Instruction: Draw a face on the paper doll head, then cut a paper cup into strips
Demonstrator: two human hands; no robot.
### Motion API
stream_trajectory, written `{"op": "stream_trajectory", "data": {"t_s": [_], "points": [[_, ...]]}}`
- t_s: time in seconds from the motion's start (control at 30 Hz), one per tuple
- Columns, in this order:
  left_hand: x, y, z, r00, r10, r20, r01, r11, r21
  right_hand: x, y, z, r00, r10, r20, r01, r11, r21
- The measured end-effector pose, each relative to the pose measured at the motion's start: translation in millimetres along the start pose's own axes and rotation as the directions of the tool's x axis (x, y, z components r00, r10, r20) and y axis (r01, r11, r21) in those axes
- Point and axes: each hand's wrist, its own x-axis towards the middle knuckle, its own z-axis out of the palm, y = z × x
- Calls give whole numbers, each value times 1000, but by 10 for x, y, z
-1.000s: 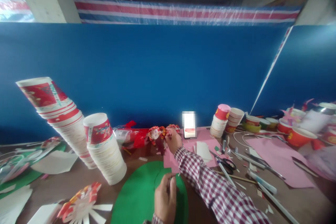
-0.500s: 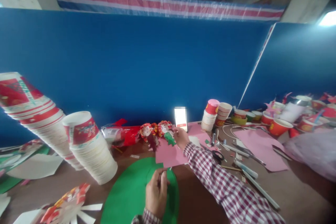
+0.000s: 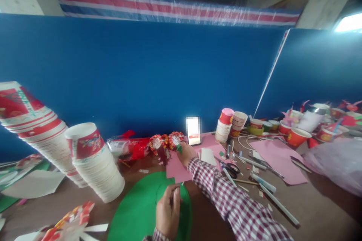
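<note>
Right hand [image 3: 186, 153]: stretched out over the pink paper [image 3: 175, 169], right up against the green cutout [image 3: 179, 147]; fingers bent and partly hidden, so impossible to tell gripping from mere touching.
Green cutout: just below the right frilled face [image 3: 174, 139] (only a small patch of green, half lost behind the hand).
Left hand [image 3: 169, 209]: low over the green disc [image 3: 132, 207], with fingers curled and thumb near the index finger; cannot tell whether closed on anything.
Phone [image 3: 193, 130]: upright just beyond the right hand, bright, pixelated on screen.
Cup stacks [image 3: 97, 171]: two tall ones to the left of the disc, white with red prints.
Scissors [image 3: 233, 169]: lying on the brown surface [image 3: 319, 211], right beside the checked sleeve [image 3: 223, 196].
</note>
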Motion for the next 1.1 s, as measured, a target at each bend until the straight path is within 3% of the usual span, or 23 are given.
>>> {"op": "stream_trajectory", "data": {"t_s": [0.13,0.47,1.1], "points": [[-2,17,3,999,31,-9,-31,999,31,150,-12,3,997,80,17,-80,997,21],[-19,73,0,995,97,-19,-95,990,102,234,-23,70,990,141,-9,-141,990,12],[-33,109,18,998,53,-35,-50,995,85,180,129,-201,991,-25,-129,-3,976,-217]]}}
